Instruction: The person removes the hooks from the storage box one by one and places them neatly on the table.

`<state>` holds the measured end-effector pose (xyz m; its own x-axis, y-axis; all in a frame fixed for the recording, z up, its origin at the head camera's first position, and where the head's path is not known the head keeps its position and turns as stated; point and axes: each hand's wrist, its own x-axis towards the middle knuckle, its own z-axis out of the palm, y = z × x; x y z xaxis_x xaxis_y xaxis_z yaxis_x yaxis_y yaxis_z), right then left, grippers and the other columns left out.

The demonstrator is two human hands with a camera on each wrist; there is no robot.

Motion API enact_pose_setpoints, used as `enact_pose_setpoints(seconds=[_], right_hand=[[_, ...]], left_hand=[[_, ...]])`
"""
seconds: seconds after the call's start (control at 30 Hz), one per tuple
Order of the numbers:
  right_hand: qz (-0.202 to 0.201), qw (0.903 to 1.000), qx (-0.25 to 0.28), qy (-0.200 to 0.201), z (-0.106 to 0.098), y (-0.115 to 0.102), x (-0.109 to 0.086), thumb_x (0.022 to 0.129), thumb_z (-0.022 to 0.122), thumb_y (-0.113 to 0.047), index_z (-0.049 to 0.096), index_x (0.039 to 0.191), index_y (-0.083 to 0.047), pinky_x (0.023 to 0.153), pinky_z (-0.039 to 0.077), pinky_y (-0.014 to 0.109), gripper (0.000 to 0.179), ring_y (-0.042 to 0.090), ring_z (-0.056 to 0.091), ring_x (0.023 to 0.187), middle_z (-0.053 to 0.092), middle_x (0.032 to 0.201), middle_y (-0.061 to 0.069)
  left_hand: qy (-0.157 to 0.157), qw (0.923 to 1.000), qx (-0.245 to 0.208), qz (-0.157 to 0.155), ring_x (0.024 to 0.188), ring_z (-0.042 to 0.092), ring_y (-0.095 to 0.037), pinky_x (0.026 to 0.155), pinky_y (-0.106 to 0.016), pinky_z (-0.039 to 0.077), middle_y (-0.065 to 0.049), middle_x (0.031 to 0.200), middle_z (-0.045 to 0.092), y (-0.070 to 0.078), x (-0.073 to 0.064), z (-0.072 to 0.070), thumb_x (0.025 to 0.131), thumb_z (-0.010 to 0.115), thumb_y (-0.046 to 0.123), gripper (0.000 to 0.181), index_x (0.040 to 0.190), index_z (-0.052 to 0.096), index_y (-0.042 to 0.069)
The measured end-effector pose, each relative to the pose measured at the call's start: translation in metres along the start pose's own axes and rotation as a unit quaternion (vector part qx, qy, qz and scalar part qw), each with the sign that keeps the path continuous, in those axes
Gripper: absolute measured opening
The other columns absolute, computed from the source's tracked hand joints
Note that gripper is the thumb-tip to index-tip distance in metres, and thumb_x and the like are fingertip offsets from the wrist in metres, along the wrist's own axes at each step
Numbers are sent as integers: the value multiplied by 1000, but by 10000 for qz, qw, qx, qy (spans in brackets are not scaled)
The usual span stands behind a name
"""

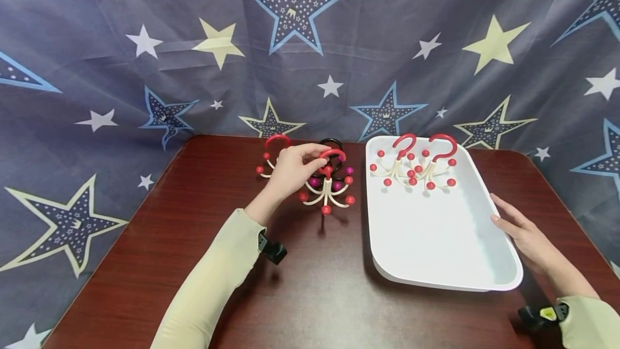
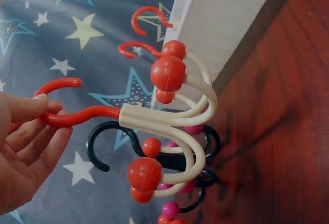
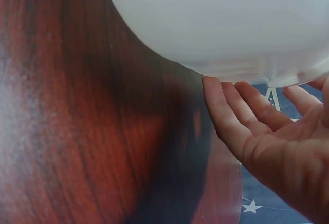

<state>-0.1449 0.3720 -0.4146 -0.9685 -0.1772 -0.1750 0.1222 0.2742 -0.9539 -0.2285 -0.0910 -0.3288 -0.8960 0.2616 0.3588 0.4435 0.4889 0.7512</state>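
My left hand (image 1: 295,168) pinches the red hook of a multi-arm hanging hook (image 1: 328,186) with cream arms and red ball tips. It hangs upright above the table, left of a white tray (image 1: 436,246). Behind it stands a black hook with magenta balls (image 2: 175,161), partly hidden. Another red-and-cream hook (image 1: 277,138) is mostly hidden behind my left hand. My right hand (image 1: 530,238) holds the tray's right rim, thumb over the edge; in the right wrist view its fingertips touch the outer wall (image 3: 216,23).
Two red-and-cream hooks, one on the left (image 1: 396,168) and one on the right (image 1: 431,171), stand side by side at the tray's far end. A star-patterned cloth (image 1: 184,79) hangs behind the dark reddish wooden table (image 1: 310,284).
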Motion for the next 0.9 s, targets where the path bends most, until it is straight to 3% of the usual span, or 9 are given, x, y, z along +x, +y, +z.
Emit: enact_pose_setpoints(seconds=[0.27, 0.37, 0.67, 0.9], right_hand=[[64, 9997, -246, 50, 0, 0, 1, 96, 42, -26, 6, 147, -28, 66, 52, 27, 62, -5, 58, 85, 43, 102, -35], [54, 9997, -244, 42, 0, 0, 1, 97, 42, -25, 6, 147, -28, 65, 52, 28, 62, -5, 58, 84, 45, 102, -35], [115, 9994, -328, 81, -1, -1, 0, 96, 42, -26, 6, 147, -29, 65, 53, 28, 62, -6, 58, 84, 42, 102, -36], [109, 9993, -342, 75, 0, 1, 0, 97, 42, -26, 6, 147, -28, 67, 52, 26, 62, -7, 57, 86, 39, 105, -34]], left_hand=[[74, 9998, 171, 82, 79, 66, -8, 69, -27, 48, 0, 87, 71, -9, -6, 11, 80, 69, 14, 24, 104, 69, 14], [77, 9998, 203, -18, 81, 66, -9, 69, -28, 49, 0, 89, 71, -12, -8, 13, 79, 70, 14, 25, 104, 69, 13], [-269, 9983, -364, -376, 85, 66, -10, 72, -25, 50, -3, 96, 70, -23, -14, 19, 81, 68, 13, 23, 103, 68, 10], [-242, 9979, -442, -396, 88, 65, -12, 77, -28, 51, -3, 101, 68, -29, -17, 20, 81, 68, 11, 24, 105, 69, 12]])
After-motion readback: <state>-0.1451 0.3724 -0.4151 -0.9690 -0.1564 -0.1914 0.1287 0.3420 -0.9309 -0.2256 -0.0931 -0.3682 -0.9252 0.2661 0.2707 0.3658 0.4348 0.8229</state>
